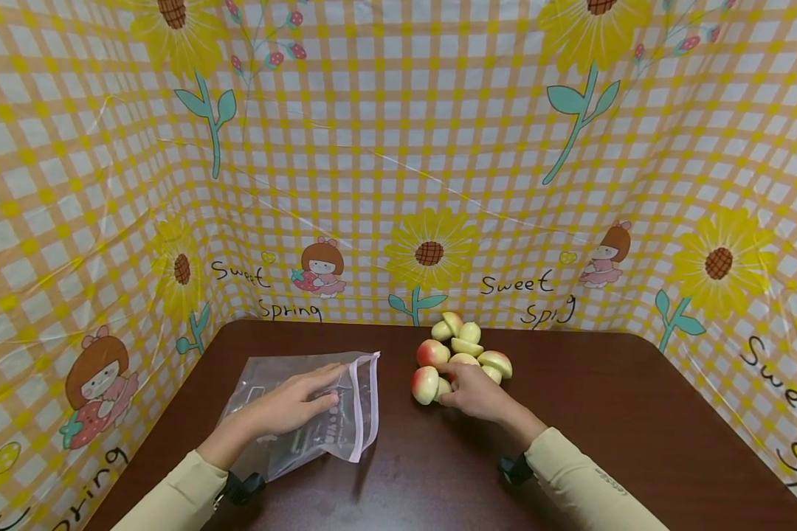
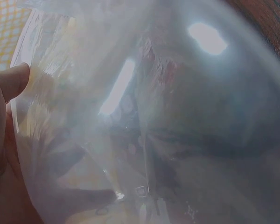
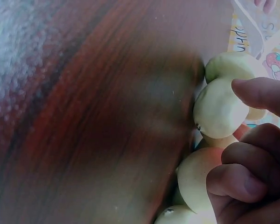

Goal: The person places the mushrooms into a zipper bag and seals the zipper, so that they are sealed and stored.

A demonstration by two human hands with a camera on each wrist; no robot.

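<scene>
A clear plastic zip bag point(image 1: 285, 435) with a white zip strip lies on the table at left. My left hand point(image 1: 299, 398) rests over it, fingers straight and reaching toward the zip end; in the left wrist view the thumb point(image 2: 14, 81) is at the bag's edge. Several pale green fruits with a red blush point(image 1: 432, 352) sit clustered right of the bag. My right hand point(image 1: 474, 391) is at the near side of the cluster. Its thumb and index finger pinch a pale fruit point(image 3: 219, 109), while the other fingers curl beside another fruit point(image 3: 198, 179).
The dark brown tabletop point(image 1: 591, 442) reaches back to a yellow checked cloth point(image 1: 385, 147) with printed sunflowers, which hangs at the back and both sides. Some of the fruits point(image 1: 448, 324) stand close to the table's far edge.
</scene>
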